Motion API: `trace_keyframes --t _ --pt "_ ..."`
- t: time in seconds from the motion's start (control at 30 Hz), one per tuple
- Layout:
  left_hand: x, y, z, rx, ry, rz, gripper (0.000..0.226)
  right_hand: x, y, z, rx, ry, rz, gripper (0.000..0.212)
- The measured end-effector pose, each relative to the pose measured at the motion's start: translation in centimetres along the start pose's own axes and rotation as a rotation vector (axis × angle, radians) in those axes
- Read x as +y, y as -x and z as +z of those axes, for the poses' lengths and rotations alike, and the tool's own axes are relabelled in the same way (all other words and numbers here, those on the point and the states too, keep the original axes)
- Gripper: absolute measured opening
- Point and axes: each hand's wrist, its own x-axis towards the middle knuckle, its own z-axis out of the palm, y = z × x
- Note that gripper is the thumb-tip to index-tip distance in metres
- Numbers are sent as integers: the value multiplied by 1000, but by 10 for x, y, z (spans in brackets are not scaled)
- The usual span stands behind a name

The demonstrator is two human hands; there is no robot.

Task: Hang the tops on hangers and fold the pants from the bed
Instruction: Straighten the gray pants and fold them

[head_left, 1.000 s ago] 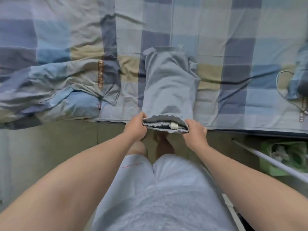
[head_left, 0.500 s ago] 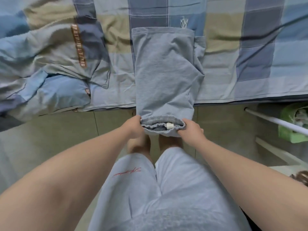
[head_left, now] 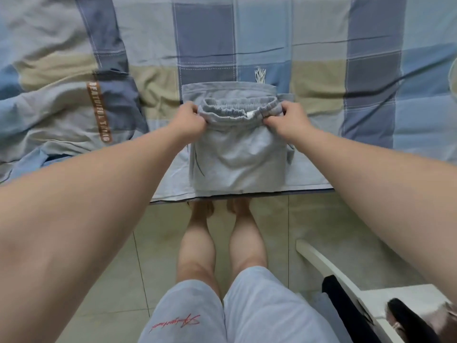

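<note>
a person's left hand and right hand each pinch an end of the grey pants' waistband, fingers curled tight. holding both corners likely keeps the fold square on the checked bed.

Two hands, one pants, one bed.

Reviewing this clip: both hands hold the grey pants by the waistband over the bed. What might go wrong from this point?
1. The pants lie with their near fold right at the bed edge; a tug towards the person might slide them onto the floor.
2. The left hand and right hand pinch the waistband short of the far hem, and cloth sticks out on the right side, so the fold may land uneven.
</note>
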Motion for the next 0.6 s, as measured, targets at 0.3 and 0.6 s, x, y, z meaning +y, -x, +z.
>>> trace_keyframes --t 0.3,0.6 --pt "-8 -34 18 239 152 -238 66 15 -54 -1 221 -99 150 69" --pt "-55 -29 56 166 271 -383 84 92 -36 44 -54 -443 420 78"
